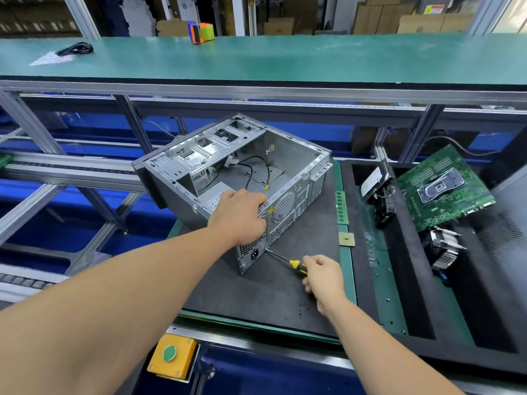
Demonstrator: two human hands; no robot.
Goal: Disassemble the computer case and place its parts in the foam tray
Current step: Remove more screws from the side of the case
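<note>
Unscrewing the power supply at the case's rear panel
The computer case (236, 169) lay open on the mat, left of the foam tray (368, 269); left hand (239, 215) clamped its rigid, likely sharp-edged rear rim, right hand (323, 276) gripped the screwdriver (288, 262), tip at the near corner

The computer case (251, 163) is showing bare sheet metal, dull silver and perforated at its rear grille, with matt black plastic on its front panel. The mat (265, 292) under it is looking dark, matt and slightly grainy. The screwdriver (288, 260) is showing a thin steel shaft and a glossy yellow-and-black plastic handle. The foam tray (368, 269) is looking black and matt. The motherboard (445, 189) is gleaming glossy green, and the heatsink (445, 249) is showing shiny metal fins.
</note>
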